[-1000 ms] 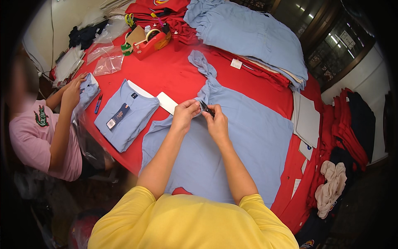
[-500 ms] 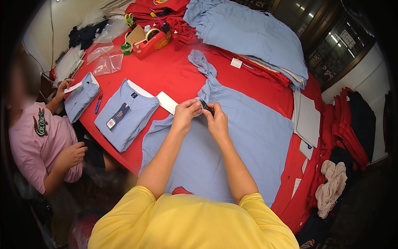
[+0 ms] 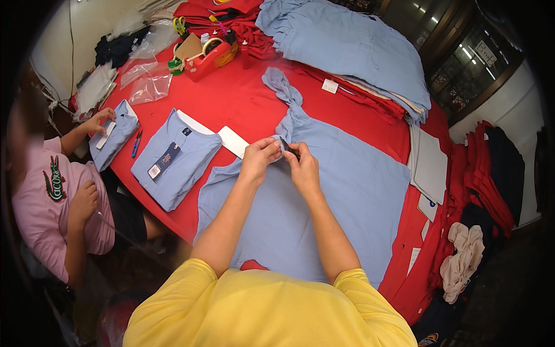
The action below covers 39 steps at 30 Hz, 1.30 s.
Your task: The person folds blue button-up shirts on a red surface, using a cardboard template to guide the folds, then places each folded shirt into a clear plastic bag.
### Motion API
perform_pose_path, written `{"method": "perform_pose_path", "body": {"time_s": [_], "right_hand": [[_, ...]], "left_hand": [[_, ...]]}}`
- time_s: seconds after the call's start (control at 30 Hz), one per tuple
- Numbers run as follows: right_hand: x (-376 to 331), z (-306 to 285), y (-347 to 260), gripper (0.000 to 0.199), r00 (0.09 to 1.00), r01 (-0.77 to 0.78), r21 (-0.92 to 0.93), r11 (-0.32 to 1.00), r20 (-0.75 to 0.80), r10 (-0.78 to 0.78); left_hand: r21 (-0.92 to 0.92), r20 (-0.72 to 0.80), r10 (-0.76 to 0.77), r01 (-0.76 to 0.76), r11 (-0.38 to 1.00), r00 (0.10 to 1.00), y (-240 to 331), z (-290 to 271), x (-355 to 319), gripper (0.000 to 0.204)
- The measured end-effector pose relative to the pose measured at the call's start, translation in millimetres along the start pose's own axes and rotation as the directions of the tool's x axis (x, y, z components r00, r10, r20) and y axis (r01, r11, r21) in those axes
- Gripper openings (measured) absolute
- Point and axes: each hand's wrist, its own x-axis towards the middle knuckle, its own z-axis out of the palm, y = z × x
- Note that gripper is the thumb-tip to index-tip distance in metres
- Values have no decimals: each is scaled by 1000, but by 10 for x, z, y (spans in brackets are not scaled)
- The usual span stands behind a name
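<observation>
A light blue shirt [image 3: 341,173] lies spread before me, one sleeve twisted toward the far side. My left hand [image 3: 261,157] pinches a bit of its cloth near the collar. Close against it, my right hand [image 3: 303,168] is closed round a small black tool [image 3: 291,151], which looks like thread snips and is mostly hidden by my fingers. The fingertips of both hands nearly meet over the cloth. To the left rests a folded blue shirt [image 3: 179,162] with a dark hang tag [image 3: 164,161]. A white card [image 3: 233,142] lies beside it.
At the left, a person in a pink shirt [image 3: 69,214] has one hand at another folded shirt [image 3: 115,136]. Blue snips [image 3: 137,144] lie nearby. A red tape dispenser [image 3: 205,61], stacked blue garments [image 3: 352,46] and white boards [image 3: 428,162] surround the red-covered table [image 3: 225,95].
My hands have barely moved; less of the black tool shows. The person at the left has moved one hand over the folded shirt and drawn the other in toward the chest.
</observation>
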Motion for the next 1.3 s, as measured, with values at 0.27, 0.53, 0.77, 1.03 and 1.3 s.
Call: {"method": "perform_pose_path", "body": {"time_s": [0.27, 0.53, 0.77, 1.03, 1.3], "right_hand": [[-2, -9, -29, 21, 999, -45, -52, 998, 19, 46], [-12, -9, -10, 20, 997, 69, -84, 994, -26, -71], [-10, -37, -40, 21, 990, 134, -157, 978, -28, -140], [-140, -255, -194, 24, 976, 185, -220, 958, -71, -205], [-1438, -1774, -18, 27, 803, 74, -320, 944, -542, -247]], "left_hand": [[-1, 5, -7, 7, 1000, 1000, -4, -22, 2, 19], [4, 2, -3, 3, 1000, 1000, -4, -19, 5, 17], [-1, 2, 11, -11, 1000, 1000, 0, -21, 9, 17], [-44, -78, 20, -23, 999, 997, 27, -33, 28, 16], [-38, 6, 19, -19, 999, 1000, 218, -291, 333, 30]]}}
